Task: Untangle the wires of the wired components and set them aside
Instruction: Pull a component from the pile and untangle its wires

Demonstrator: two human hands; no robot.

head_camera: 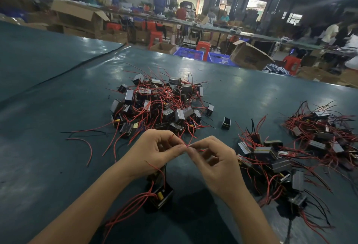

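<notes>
A tangled heap of small black boxy components with red and black wires lies in the middle of the dark green table. My left hand and my right hand meet fingertip to fingertip in front of the heap, both pinching thin red wires. Below my left wrist a black component with a yellow part hangs or rests with its red wires trailing down. A second pile of wired components lies beside my right hand.
A third pile sits at the far right. One lone component stands between the piles, and loose red wires lie to the left. Beyond the table are cardboard boxes, blue crates, red stools and people at benches.
</notes>
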